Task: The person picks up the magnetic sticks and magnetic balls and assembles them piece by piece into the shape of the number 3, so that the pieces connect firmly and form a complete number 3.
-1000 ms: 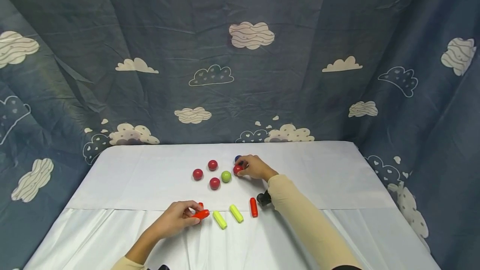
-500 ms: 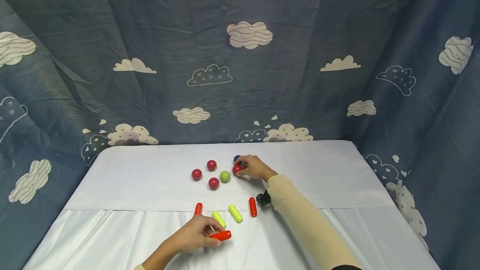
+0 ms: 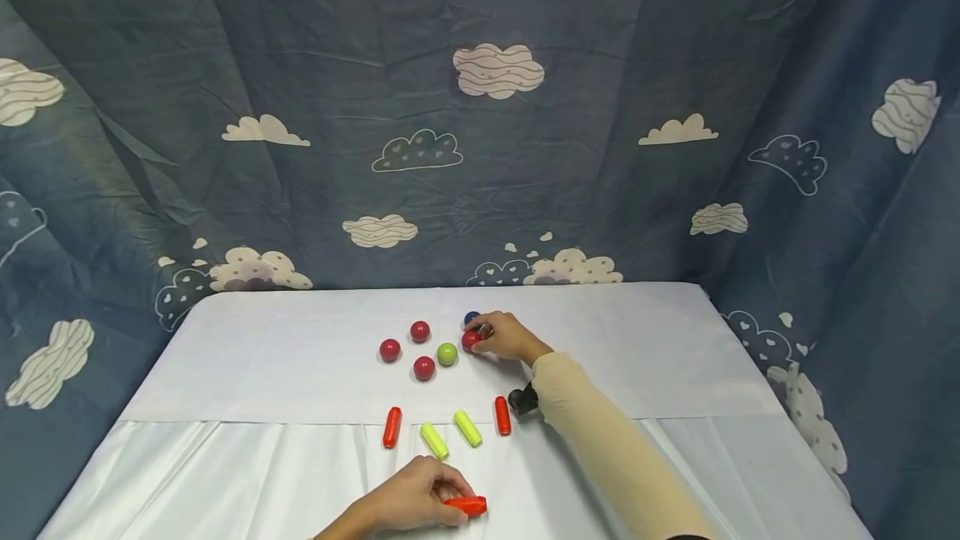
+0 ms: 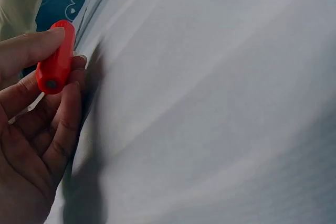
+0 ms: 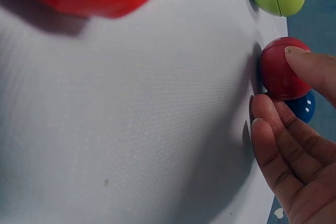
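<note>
Just right of the green ball [image 3: 447,354]: one red ball [image 3: 468,342] pinched between thumb and fingers of the right hand [image 3: 510,336], presumably against rolling. Well in front of the green ball: one red stick [image 3: 471,506], pinched by thumb and fingertips of the left hand [image 3: 415,497], apparently for light control. Closer in front of the green ball: two yellow-green sticks [image 3: 468,428] and two loose red sticks [image 3: 392,427], flat on the worktop [image 3: 247,373], probably spaced for easy picking.

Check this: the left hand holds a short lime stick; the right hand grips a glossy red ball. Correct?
Wrong colour: the left wrist view shows the left hand holding a short red stick. The right hand grips a glossy red ball.
</note>
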The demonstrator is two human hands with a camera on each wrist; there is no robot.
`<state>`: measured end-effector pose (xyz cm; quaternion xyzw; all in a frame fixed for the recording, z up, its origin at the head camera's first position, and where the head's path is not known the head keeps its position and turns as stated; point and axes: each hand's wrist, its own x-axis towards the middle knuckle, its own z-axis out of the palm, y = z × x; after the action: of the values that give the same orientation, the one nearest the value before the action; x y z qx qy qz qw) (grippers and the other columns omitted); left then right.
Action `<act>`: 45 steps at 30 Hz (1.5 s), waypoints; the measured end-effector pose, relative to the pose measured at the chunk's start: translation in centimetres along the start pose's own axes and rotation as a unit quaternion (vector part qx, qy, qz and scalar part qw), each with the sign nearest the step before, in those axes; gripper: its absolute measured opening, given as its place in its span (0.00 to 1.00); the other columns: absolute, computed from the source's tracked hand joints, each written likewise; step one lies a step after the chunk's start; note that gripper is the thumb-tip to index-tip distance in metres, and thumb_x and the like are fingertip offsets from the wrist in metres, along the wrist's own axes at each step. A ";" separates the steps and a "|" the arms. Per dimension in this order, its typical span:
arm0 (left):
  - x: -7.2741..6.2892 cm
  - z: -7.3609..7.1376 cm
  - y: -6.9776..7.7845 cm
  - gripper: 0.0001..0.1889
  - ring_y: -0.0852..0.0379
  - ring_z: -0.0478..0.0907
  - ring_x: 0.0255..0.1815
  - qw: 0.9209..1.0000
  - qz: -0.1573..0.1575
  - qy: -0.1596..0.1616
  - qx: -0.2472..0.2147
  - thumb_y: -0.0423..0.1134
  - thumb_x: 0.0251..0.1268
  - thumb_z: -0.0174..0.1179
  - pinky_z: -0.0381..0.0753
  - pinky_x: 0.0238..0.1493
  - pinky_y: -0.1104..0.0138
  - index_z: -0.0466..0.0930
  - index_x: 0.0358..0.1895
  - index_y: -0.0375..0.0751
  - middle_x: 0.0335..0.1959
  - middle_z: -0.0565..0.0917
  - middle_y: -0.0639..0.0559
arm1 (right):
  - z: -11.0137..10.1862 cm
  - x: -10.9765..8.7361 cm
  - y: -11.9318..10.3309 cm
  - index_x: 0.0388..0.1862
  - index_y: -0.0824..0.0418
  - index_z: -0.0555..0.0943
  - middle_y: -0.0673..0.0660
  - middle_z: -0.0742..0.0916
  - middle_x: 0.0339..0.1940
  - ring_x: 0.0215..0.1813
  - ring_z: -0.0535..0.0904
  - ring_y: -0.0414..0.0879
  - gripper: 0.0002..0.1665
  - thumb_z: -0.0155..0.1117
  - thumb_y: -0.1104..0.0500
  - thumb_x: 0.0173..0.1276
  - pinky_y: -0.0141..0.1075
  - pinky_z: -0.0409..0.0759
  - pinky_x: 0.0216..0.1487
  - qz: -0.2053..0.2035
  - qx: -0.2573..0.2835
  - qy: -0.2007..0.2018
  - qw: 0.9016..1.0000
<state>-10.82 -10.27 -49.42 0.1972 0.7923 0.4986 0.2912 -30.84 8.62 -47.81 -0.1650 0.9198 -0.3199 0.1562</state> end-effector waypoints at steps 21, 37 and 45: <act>0.4 0.0 -0.4 0.07 0.68 0.70 0.24 1.000 0.018 0.001 -0.013 0.35 0.56 0.69 0.68 0.28 0.76 0.85 0.39 0.41 0.25 0.77 0.63 | -0.2 -0.4 0.4 0.54 0.53 0.82 0.56 0.82 0.41 0.40 0.75 0.48 0.21 0.70 0.61 0.61 0.35 0.78 0.36 0.001 0.020 0.000 1.000; 0.5 -0.1 -0.5 0.08 0.66 0.67 0.20 1.000 0.005 -0.005 -0.020 0.38 0.59 0.67 0.65 0.25 0.75 0.85 0.40 0.43 0.20 0.75 0.59 | -1.6 -3.7 2.3 0.57 0.61 0.79 0.59 0.83 0.49 0.48 0.81 0.49 0.22 0.66 0.67 0.63 0.39 0.80 0.49 -0.011 0.280 -0.002 0.960; 0.6 0.1 -0.2 0.07 0.64 0.68 0.20 1.000 -0.017 0.000 -0.023 0.38 0.59 0.67 0.65 0.24 0.75 0.84 0.40 0.44 0.21 0.77 0.58 | -1.6 -5.7 3.1 0.64 0.74 0.67 0.65 0.78 0.55 0.47 0.84 0.52 0.28 0.60 0.73 0.65 0.46 0.76 0.56 -0.028 0.489 -0.089 0.867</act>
<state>-11.21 -9.92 -49.74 0.1771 0.7841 0.5115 0.3036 -26.97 14.09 -47.52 -0.1207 0.6229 -0.7169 0.2890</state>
